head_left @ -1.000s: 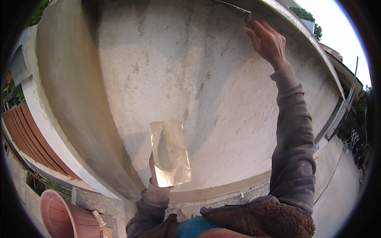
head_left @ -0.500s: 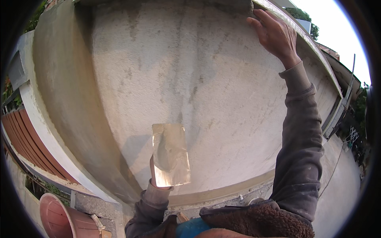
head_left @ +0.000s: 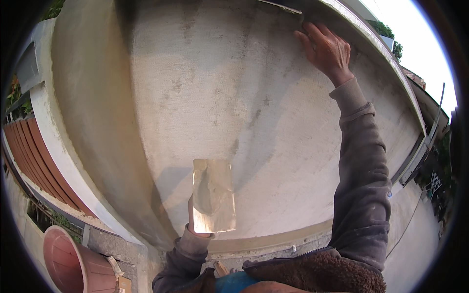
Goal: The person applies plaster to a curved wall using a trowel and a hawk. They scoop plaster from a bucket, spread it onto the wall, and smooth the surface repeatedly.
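My left hand (head_left: 191,215) is low in front of me, mostly hidden behind a rectangular metal plastering trowel (head_left: 224,190) that it holds with the flat face toward me. A smear of wet grey plaster (head_left: 207,188) lies on that face. High up at the right, my right hand (head_left: 328,52) reaches to the top of the wall, fingers curled. A thin, pale-edged trowel blade (head_left: 281,6) shows just past its fingertips, close to the wall; the handle is hidden. Between both hands stretches the rough, whitish plastered wall (head_left: 210,102) with damp dark streaks.
A pale ledge (head_left: 386,51) runs along the wall's upper right. On the left stand a smooth plastered column (head_left: 88,97) and reddish-brown slats (head_left: 41,161). A reddish plastic bucket (head_left: 93,263) lies tilted at the lower left. Concrete ground (head_left: 415,219) extends at the right.
My right hand has moved left and a little down along the top of the wall, and the blade's edge has come into view. The left trowel stays nearly in place as the view shifts.
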The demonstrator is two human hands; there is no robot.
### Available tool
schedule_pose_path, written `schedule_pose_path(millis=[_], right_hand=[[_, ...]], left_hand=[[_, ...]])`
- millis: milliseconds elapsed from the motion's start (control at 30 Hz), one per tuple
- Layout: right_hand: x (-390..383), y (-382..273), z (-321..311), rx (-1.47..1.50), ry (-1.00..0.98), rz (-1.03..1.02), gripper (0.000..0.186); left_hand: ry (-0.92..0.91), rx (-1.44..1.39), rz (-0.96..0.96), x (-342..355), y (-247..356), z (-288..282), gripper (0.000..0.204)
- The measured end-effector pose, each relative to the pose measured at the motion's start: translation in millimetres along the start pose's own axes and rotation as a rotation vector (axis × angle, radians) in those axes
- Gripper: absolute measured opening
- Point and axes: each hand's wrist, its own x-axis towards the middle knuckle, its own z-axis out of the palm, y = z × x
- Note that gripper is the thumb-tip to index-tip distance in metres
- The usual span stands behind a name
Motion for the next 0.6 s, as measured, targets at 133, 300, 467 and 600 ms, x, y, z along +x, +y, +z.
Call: schedule_pose_path(millis=[133, 300, 467, 600], right_hand=[[26, -26, 2, 0.019, 0.036, -0.009, 0.031], [40, -39, -21, 0.003, -0.070, 0.096, 0.034], [39, -35, -38, 0.079, 0.009, 0.059, 0.031], [38, -31, -47, 0.088, -0.022, 0.063, 0.034]], left_hand=[[-0.164, -0.021, -0.023, -5, 7, -1, 0.048], [-0.100, 0.010, 0.010, -10, 13, -4, 0.050], [-0.141, -0.025, -0.009, -12, 17, -3, 0.051], [-0.169, -0.039, -0.034, -11, 18, -1, 0.051]])
